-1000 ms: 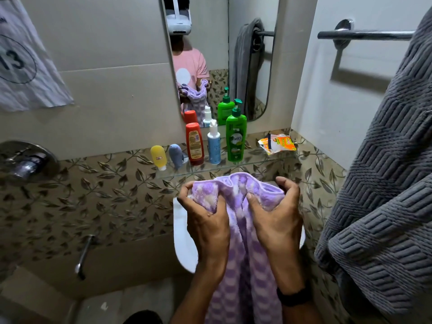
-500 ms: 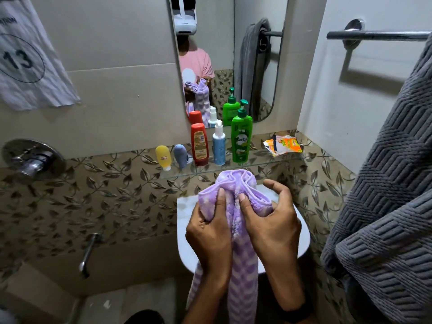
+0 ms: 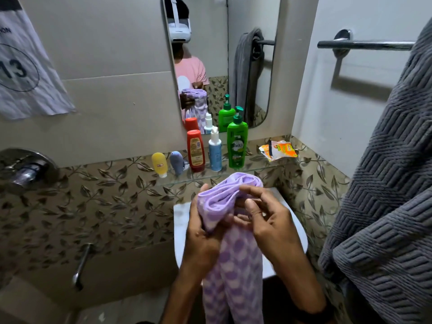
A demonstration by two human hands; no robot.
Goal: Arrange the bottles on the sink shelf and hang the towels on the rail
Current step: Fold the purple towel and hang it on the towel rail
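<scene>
A purple checked towel [image 3: 233,265] hangs bunched over the white sink [image 3: 180,232]. My left hand [image 3: 203,232] grips its gathered top from the left. My right hand [image 3: 268,220] is beside it, index finger lying on the top fold, the other fingers loosely spread. On the glass shelf [image 3: 210,178] stand a yellow tube [image 3: 159,163], a grey-blue tube [image 3: 177,161], a red bottle [image 3: 196,150], a blue spray bottle [image 3: 215,153] and a green pump bottle [image 3: 237,143]. A grey towel [image 3: 385,206] hangs from the chrome rail [image 3: 364,45] at right.
Orange sachets [image 3: 278,149] lie at the shelf's right end. A mirror [image 3: 222,54] hangs above the bottles. On the left wall are a chrome mixer [image 3: 25,169], a spout [image 3: 80,265] and a white printed cloth [image 3: 25,73].
Both hands drew the towel's spread top edge together into a narrow bunch. My left hand now holds the bunch, and my right hand's fingers have loosened from it.
</scene>
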